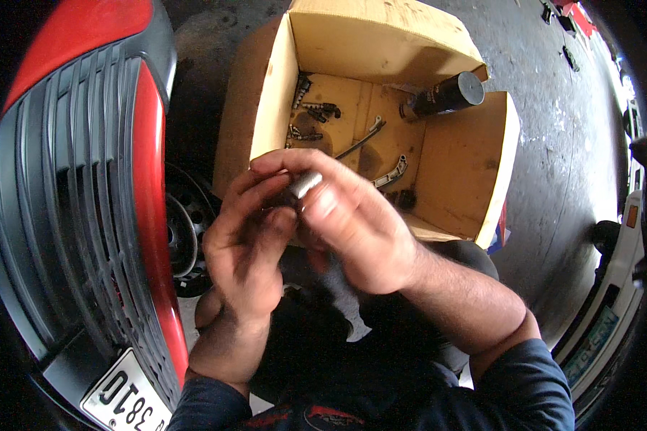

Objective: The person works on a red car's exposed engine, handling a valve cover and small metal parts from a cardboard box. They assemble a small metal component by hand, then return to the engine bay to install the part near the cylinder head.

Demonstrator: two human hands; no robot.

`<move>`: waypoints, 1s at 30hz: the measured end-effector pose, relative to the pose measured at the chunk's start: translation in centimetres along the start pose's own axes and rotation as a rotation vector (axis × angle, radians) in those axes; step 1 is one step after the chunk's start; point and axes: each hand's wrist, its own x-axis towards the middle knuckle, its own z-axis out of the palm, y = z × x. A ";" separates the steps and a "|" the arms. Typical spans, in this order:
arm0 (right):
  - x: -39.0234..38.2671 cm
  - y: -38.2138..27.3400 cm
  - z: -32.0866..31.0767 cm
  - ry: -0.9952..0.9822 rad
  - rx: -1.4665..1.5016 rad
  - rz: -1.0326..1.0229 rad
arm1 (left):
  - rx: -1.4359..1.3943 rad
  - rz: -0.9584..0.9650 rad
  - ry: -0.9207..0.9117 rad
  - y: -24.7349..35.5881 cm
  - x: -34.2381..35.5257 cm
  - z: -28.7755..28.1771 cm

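Note:
Both hands meet in front of an open cardboard box [460, 158]. My left hand [248, 244] and my right hand [345, 215] together pinch a small shiny metal cylinder [303, 184], like a socket, between fingertips and thumbs. Its lower part is hidden by my fingers. The box floor behind holds a thin bent rod [359, 141], a curved metal bracket [392, 172], a few small dark fittings [316, 110] and a black cylindrical canister [449, 93] lying on its side.
A red car front with a black slatted grille [72, 187] and a number plate fills the left side. A dark wheel rim [183, 237] lies on the ground beside the box. Grey concrete floor [553, 144] spreads right, with another vehicle's edge [618, 287] at far right.

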 end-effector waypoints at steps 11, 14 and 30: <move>-1.0 -2.2 0.3 0.143 0.334 0.506 | 0.182 0.032 0.110 0.6 -1.2 1.8; -3.0 -4.4 2.0 0.274 0.476 0.466 | 0.194 -0.027 0.130 4.3 -3.1 3.6; -12.1 -48.5 28.8 -0.190 0.134 0.372 | 0.735 0.283 0.286 60.2 -15.9 7.1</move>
